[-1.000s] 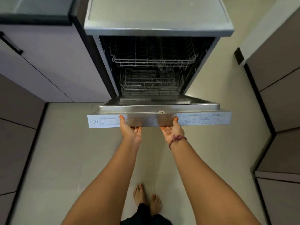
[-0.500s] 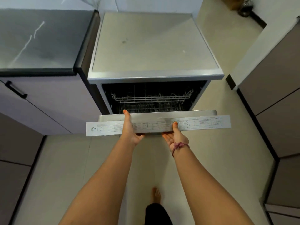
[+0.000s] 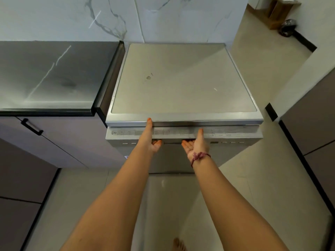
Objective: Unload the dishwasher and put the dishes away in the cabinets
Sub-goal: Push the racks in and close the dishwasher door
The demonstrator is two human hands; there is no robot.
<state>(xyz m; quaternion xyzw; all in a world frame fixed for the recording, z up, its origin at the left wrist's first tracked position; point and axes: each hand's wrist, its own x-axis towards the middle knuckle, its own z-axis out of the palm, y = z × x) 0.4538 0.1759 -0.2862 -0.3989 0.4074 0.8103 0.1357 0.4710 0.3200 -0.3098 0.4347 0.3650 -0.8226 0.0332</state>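
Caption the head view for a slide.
Both hands, left and right, press the dishwasher door nearly shut.

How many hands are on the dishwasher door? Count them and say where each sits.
2. The left hand presses the dishwasher door left of centre, thumb up; the right hand presses it right of centre, palm up.
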